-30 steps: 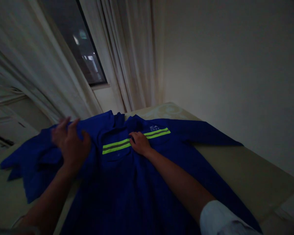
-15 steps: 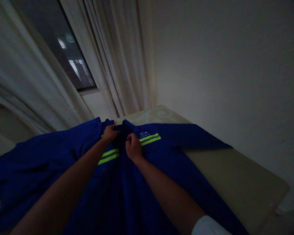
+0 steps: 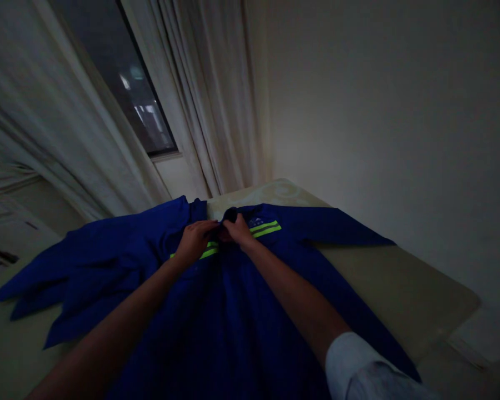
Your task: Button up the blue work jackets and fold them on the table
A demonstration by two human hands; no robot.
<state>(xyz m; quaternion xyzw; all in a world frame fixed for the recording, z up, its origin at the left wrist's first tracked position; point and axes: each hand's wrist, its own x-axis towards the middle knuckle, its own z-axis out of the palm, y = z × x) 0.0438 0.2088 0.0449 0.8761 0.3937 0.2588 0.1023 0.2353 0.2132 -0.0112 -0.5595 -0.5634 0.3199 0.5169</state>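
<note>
A blue work jacket (image 3: pixel 233 311) with yellow-green reflective stripes across the chest lies spread front-up on a pale flat surface (image 3: pixel 400 283). Its sleeves reach out to the left and right. My left hand (image 3: pixel 195 240) and my right hand (image 3: pixel 237 230) meet at the middle of the chest, just below the collar. Both pinch the jacket's front edges where they come together. The dim light hides whether a button or zip sits between the fingers.
Pale curtains (image 3: pixel 216 100) hang behind the surface around a dark window (image 3: pixel 137 89). A plain wall (image 3: pixel 391 111) stands to the right. The surface's right corner (image 3: pixel 470 305) drops off near the frame's right side.
A second ago my left hand rested on the jacket's left shoulder and the right lay flat on the chest stripe. Both have come together at the front opening below the collar.
</note>
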